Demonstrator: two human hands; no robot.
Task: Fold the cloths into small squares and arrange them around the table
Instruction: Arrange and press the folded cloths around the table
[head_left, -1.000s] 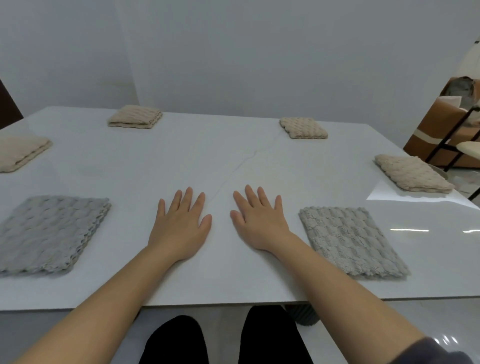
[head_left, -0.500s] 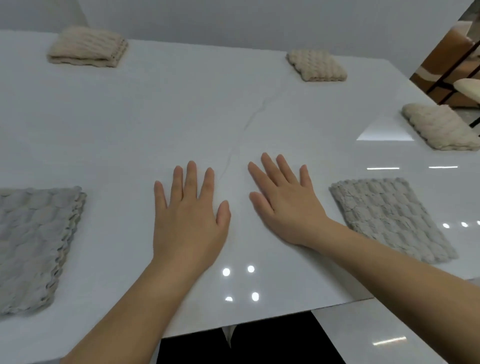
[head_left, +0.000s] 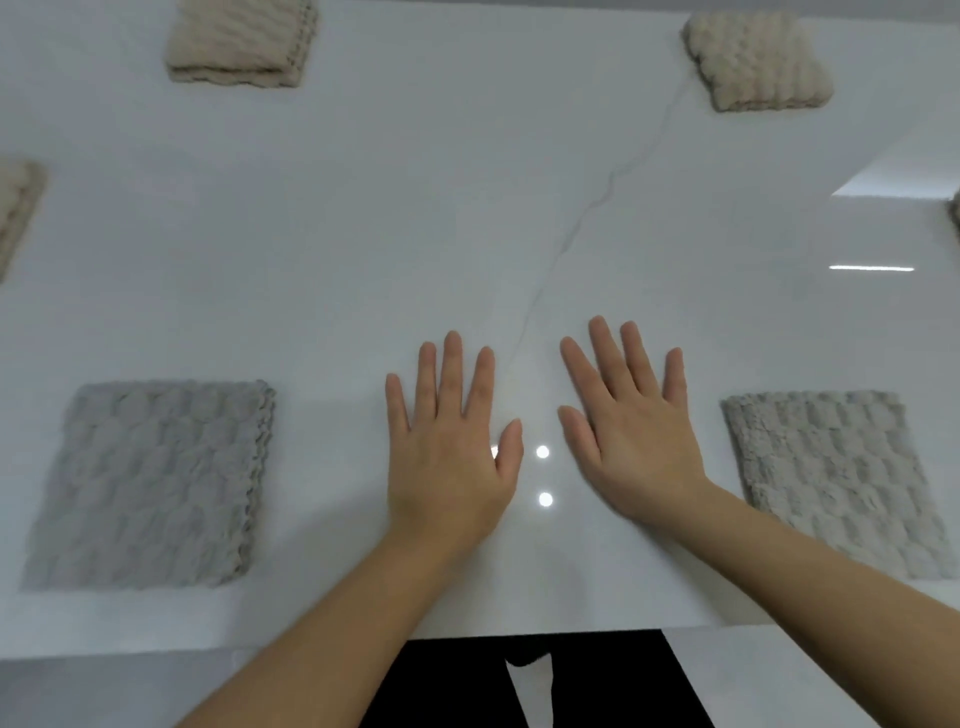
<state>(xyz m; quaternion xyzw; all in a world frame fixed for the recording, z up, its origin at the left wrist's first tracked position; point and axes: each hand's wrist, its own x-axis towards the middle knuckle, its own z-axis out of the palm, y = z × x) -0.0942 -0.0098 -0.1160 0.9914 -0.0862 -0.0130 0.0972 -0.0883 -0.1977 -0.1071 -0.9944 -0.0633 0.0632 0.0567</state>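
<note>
We rest our left hand (head_left: 449, 457) and right hand (head_left: 631, 441) flat, fingers spread, on the surface (head_left: 415, 234) near its front edge, between two folded grey cloths (head_left: 150, 486) (head_left: 836, 480), holding nothing.

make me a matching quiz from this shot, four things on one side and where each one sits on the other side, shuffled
Things
1. left hand
2. right hand
3. ribbed beige folded cloth
4. bumpy beige folded cloth

Places
a. far side, right of the thin grey vein in the white table
b. flat on the table, beside the near-right grey folded cloth
c. far side, left of the vein
d. flat on the table, nearer the near-left grey folded cloth

Pairs: 1-d, 2-b, 3-c, 4-a
</note>
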